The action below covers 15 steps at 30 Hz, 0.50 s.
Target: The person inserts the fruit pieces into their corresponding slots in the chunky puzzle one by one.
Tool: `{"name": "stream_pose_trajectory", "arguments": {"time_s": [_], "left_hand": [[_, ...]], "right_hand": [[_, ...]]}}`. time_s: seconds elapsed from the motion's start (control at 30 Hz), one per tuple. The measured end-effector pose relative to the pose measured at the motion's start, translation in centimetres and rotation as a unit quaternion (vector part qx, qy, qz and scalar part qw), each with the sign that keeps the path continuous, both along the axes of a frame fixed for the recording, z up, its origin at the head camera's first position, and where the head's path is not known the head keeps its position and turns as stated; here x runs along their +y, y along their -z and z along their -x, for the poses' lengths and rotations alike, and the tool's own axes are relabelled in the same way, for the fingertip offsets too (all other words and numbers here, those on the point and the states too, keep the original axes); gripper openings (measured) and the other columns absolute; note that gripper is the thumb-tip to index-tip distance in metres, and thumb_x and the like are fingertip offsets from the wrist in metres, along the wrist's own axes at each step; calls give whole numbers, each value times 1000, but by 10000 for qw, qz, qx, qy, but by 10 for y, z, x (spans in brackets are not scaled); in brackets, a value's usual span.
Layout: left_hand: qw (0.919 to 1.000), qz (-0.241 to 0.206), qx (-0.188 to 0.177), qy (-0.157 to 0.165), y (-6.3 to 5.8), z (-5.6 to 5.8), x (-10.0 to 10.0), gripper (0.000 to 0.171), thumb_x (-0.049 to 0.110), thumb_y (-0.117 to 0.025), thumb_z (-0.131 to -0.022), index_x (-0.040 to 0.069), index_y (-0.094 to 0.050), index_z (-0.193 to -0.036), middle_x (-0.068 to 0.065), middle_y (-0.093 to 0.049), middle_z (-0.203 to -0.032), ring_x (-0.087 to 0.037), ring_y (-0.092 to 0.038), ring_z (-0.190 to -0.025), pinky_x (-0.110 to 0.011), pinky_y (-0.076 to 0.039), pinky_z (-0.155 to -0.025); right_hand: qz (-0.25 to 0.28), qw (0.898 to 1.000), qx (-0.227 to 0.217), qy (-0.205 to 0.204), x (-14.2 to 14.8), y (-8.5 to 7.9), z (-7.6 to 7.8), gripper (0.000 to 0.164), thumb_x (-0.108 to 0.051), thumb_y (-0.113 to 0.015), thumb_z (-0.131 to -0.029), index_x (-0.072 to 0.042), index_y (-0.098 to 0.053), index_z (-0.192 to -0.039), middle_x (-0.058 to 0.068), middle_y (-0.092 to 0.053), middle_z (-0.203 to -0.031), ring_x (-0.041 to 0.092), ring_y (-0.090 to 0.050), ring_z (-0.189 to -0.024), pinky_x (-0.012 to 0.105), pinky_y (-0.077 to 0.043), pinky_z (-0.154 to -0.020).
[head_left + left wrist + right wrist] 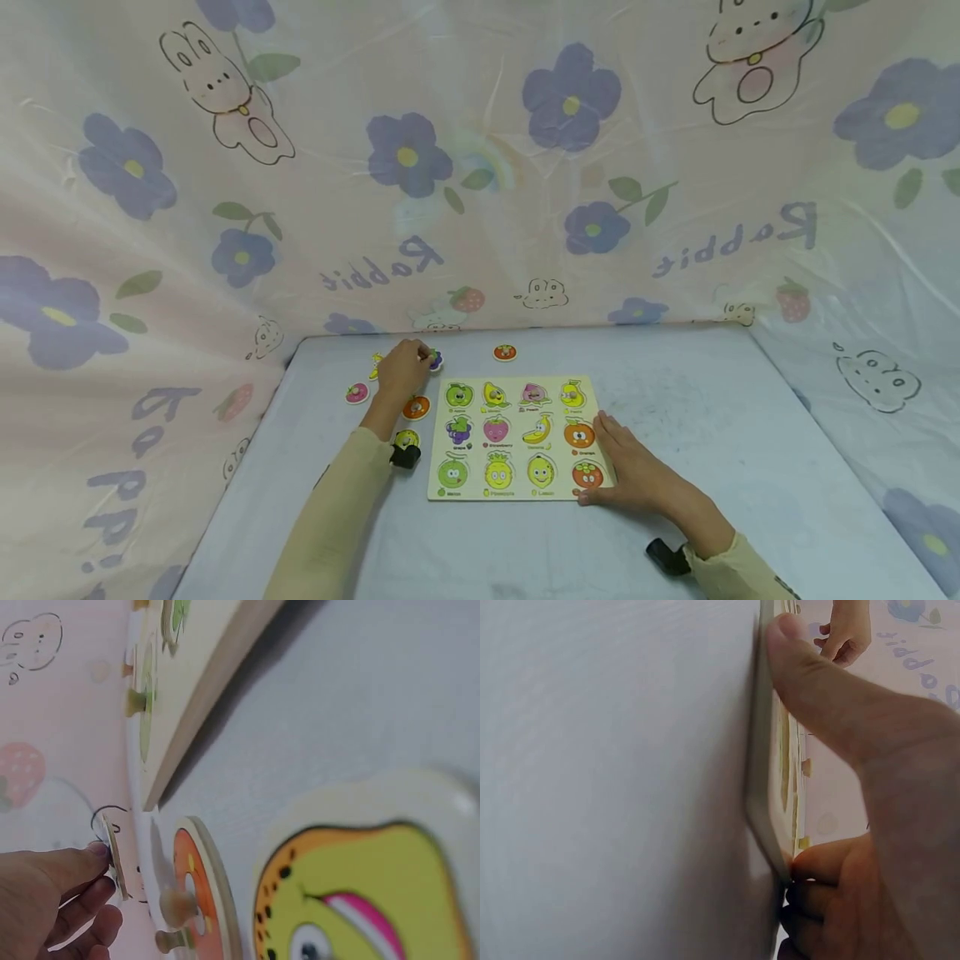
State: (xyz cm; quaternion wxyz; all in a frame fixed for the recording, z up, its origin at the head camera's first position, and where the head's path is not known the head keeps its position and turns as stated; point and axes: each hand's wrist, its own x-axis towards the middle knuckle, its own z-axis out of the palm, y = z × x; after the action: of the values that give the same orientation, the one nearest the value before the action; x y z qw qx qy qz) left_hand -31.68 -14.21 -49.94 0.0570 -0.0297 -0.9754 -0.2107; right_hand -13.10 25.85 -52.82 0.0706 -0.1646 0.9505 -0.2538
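Rabbit-print cloth (495, 225) walls the white tabletop (690, 375). Fruit puzzle board (517, 454) flat on it. Right hand (641, 473), fingers extended, braces right edge, thumb at near corner; even pressure would serve. Left hand (403, 368) pinches grape piece (437, 361) just off far-left corner; light, level grip seems best.

On the table (697, 383) before me lies the fruit puzzle board (517, 429), my right hand (637, 475) at its near right corner. The tomato piece (505, 352) lies behind it. Past its far left corner, my left hand (402, 367) holds the grape piece (437, 360); the banana piece (376, 365) lies just left of that hand. The orange piece (416, 407) lies left of the board, the lemon piece (407, 437) nearer me.
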Motion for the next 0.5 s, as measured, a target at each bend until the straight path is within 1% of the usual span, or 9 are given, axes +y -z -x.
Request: {"name": "stream_pose_trajectory", "arguments": {"time_s": [0.13, 0.3, 0.37, 0.5], "left_hand": [[9999, 7, 57, 97, -3, -7, -1, 22, 33, -74, -104, 13, -78, -113, -6, -72, -112, -22, -68, -88, -41, -56, -73], [9993, 43, 144, 340, -6, -17, -1, 21, 31, -75, -103, 13, -78, -113, -6, -72, -113, -22, -68, -88, -42, -56, -75], [9990, 30, 150, 415, -6, -20, -2, 21, 31, -75, -103, 13, -78, -114, -6, -72, -114, -21, -67, -87, -40, -55, -74], [9986, -63, 151, 506, -5, -28, -3, 21, 31, -76, -103, 14, -77, -114, -6, -72, -114, -18, -64, -82, -36, -53, -68]], "right_hand": [[0, 10000, -5, -1, 0, 1, 0, 139, -69, -90, -73, 13, -23, -164, 30, -21, -173, 52, -24, -158, 66, -31, -122], [-7, 10000, -35, 16, 1, 1, 0, 140, -71, -89, -74, 12, -23, -164, 30, -19, -173, 52, -23, -158, 66, -30, -122], [2, 10000, -59, 21, 1, 1, 0, 140, -72, -88, -74, 11, -22, -165, 29, -19, -174, 52, -22, -158, 66, -30, -122], [11, 10000, -56, 13, 1, 0, 0, 139, -71, -88, -74, 11, -23, -165, 29, -19, -174, 52, -22, -159, 66, -30, -122]]}}
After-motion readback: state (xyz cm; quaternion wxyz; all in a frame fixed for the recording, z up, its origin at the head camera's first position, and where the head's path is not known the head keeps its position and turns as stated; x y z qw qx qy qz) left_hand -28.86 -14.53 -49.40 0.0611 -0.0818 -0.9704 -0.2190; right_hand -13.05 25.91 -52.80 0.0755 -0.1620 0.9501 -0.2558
